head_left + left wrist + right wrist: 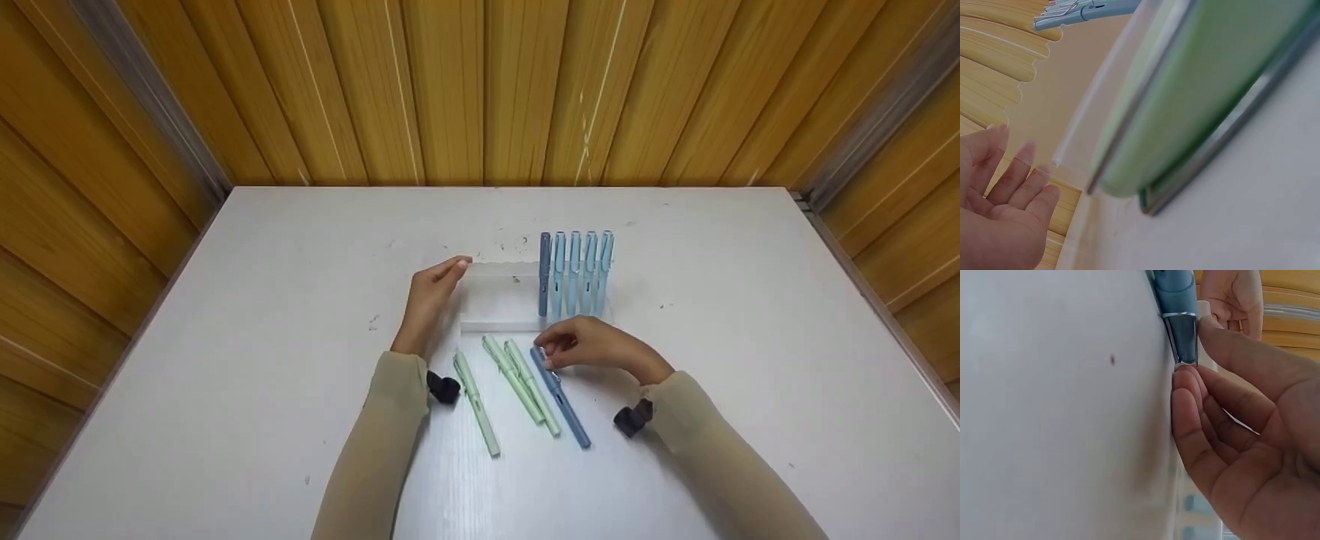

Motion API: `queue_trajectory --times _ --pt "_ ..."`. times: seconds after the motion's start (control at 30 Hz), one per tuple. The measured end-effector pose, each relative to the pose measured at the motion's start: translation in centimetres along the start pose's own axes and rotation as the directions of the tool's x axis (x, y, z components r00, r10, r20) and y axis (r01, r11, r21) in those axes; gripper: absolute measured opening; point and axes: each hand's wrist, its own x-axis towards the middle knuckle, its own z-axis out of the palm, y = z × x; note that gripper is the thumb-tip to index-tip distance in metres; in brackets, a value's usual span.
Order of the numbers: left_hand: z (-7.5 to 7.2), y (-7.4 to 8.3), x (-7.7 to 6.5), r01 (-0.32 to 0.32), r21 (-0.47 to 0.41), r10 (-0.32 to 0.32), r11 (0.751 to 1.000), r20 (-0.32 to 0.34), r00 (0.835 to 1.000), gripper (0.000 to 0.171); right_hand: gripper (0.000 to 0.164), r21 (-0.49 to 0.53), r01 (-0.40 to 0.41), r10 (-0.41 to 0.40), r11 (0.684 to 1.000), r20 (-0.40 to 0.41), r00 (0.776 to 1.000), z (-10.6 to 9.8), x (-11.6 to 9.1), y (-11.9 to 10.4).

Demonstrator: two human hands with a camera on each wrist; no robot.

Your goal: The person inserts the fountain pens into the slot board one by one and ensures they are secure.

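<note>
Right hand point(596, 346), one: thumb and fingertips are brought together on the clip end of a blue pen point(563, 401), the thumb laid along the side of the cap and the fingertips set at its end; the barrel is slanted away from this grip toward the near side of the table point(225, 375), and whether the cap is raised off the surface cannot be told. Left hand point(431, 294), one: the upper left corner of a clear pen stand point(501, 327) is pinched between thumb and fingers, some fingers being seen through the clear panel in the left wrist view. Upright pens, five, held in the stand to the right of the left grip and beyond the right one: one dark blue pen point(544, 277) at the left of the row, then four light blue pens point(574, 274), all with clips uppermost. Green pens, three, laid flat to the left of the right grip: two green pens point(513, 380) placed side by side, and a single green pen point(475, 403) set apart, nearest the left wrist. Black wrist cameras, two: one point(444, 388) is worn behind each grip, at a beige sleeve point(371, 442).
</note>
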Motion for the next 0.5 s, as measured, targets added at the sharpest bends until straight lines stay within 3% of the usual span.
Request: queue_trajectory --times 0.23,0.5 --pt "0.11 0.22 0.06 0.021 -0.011 -0.021 1.000 -0.003 1.000 0.036 0.035 -0.020 0.018 -0.018 1.000 0.001 1.000 0.27 -0.08 -0.41" --pt "0.03 0.02 0.09 -0.001 0.003 0.001 1.000 -0.005 1.000 0.035 0.032 -0.053 0.022 -0.022 0.998 -0.008 1.000 0.75 0.08 -0.70"
